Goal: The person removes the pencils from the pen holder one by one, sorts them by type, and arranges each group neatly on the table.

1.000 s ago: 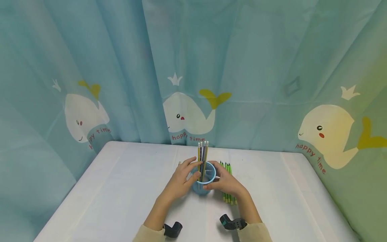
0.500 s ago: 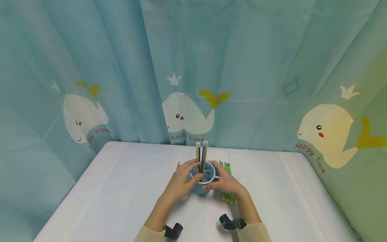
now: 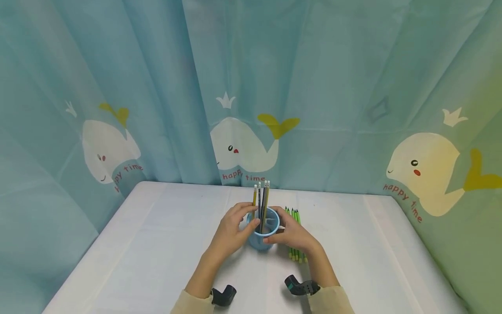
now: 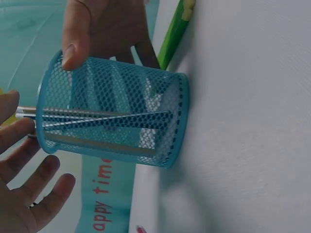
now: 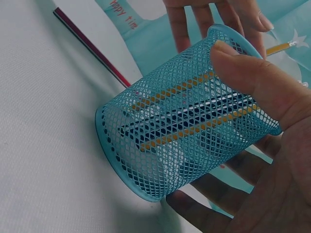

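Note:
A blue mesh pencil cup point(image 3: 259, 243) stands upright on the white table, with several striped pencils point(image 3: 266, 196) leaning inside, eraser ends up. My right hand point(image 3: 292, 235) grips the cup from the right, its thumb point(image 5: 243, 70) on the near side at the rim and its fingers round the other side. My left hand point(image 3: 230, 229) is at the cup's left rim, fingers extended and spread. Its thumb and index fingertips are right by a yellow-striped pencil point(image 3: 254, 198) that stands apart from the others. Part of the cup's left side is hidden behind this hand in the head view.
Several green pencils point(image 3: 293, 255) lie side by side on the table, right of the cup, partly under my right forearm. A dark red striped pencil point(image 5: 92, 43) lies beyond the cup's left side. A whale-print curtain point(image 3: 333, 165) hangs behind the table point(image 3: 157, 244).
The yellow-striped pencil has shifted left inside the cup, away from the others. My left hand has moved slightly left and now hides the red pencil. The right hand keeps its hold.

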